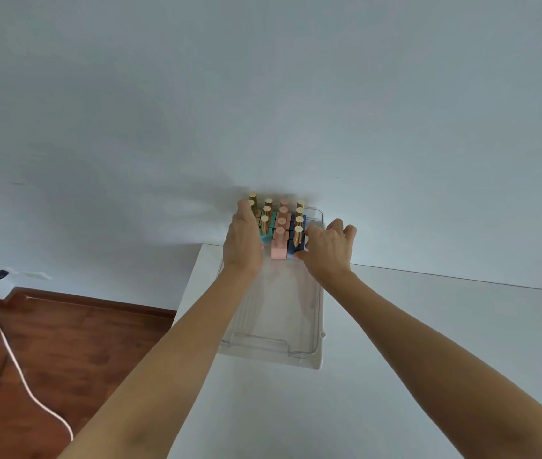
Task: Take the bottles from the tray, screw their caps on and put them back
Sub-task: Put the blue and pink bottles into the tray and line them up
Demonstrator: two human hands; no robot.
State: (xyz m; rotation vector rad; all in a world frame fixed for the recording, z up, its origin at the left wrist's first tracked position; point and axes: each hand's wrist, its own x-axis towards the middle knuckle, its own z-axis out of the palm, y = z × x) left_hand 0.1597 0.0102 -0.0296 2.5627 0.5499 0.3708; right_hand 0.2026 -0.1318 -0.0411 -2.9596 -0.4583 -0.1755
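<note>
A clear plastic tray (272,346) lies on the white table, reaching to the wall. At its far end stand several small square bottles in rows: teal ones (265,238) on the left, pink ones (278,248) with pink caps in the middle, blue ones (292,250) on the right. Gold caps (264,223) top the teal and blue bottles. My left hand (243,243) lies flat against the left side of the group, fingers stretched along the teal row. My right hand (327,248) presses the right side, thumb and fingertips touching the nearest blue bottle. Whether either hand grips a bottle is unclear.
The white table (395,342) ends in a left edge near the tray; beyond it is wooden floor (64,342). A white cable (14,366) with a black plug (1,274) runs across the floor to the wall. The near half of the tray holds nothing.
</note>
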